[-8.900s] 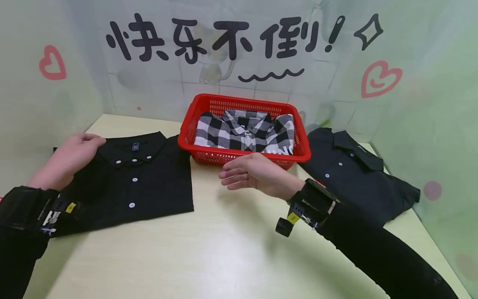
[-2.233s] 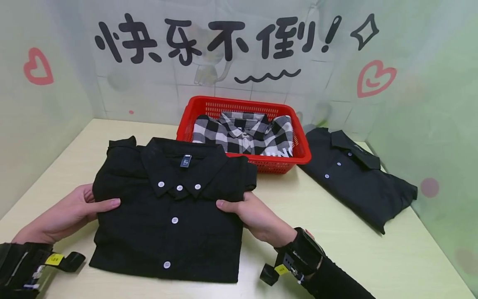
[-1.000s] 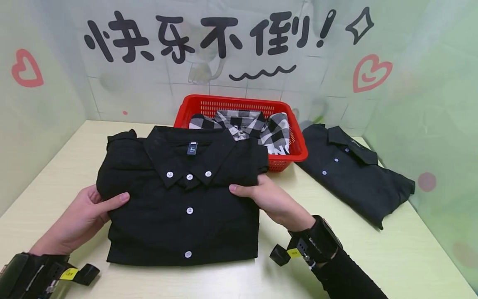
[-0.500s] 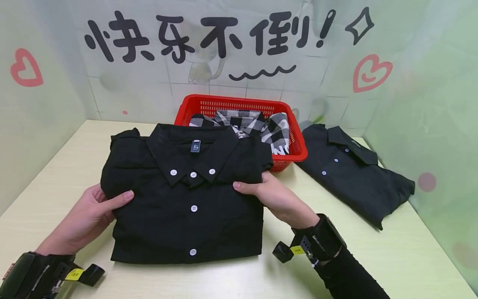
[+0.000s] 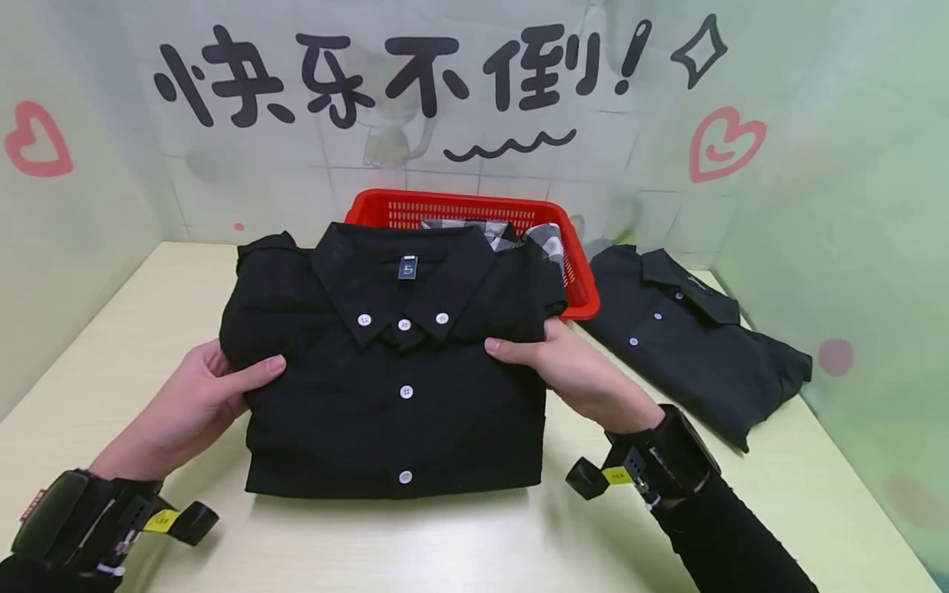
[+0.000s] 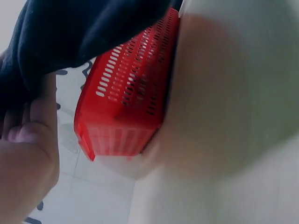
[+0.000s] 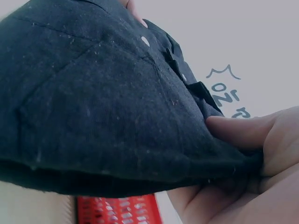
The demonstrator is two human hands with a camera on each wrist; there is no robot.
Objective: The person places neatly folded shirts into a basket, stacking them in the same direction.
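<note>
A folded black shirt (image 5: 460,420) with white buttons is held up off the table in the head view, collar away from me. My left hand (image 5: 196,403) grips its left side, thumb on top and fingers underneath. On the other side my right hand (image 5: 586,371) pinches it the same way, as the right wrist view shows with the shirt (image 7: 107,107) above the fingers. Behind the shirt stands a red basket (image 5: 582,288); the shirt's collar overlaps its near side. A black-and-white checked shirt (image 5: 549,239) inside it is mostly hidden.
Another folded black shirt (image 5: 689,354) lies on the table at the right, close to the side wall. The pale table (image 5: 356,543) runs up to a back curtain (image 5: 282,181) with printed characters.
Both hands have raised the black shirt from the table at the left and carried it right and forward. It now covers more of the basket and the checked shirt.
</note>
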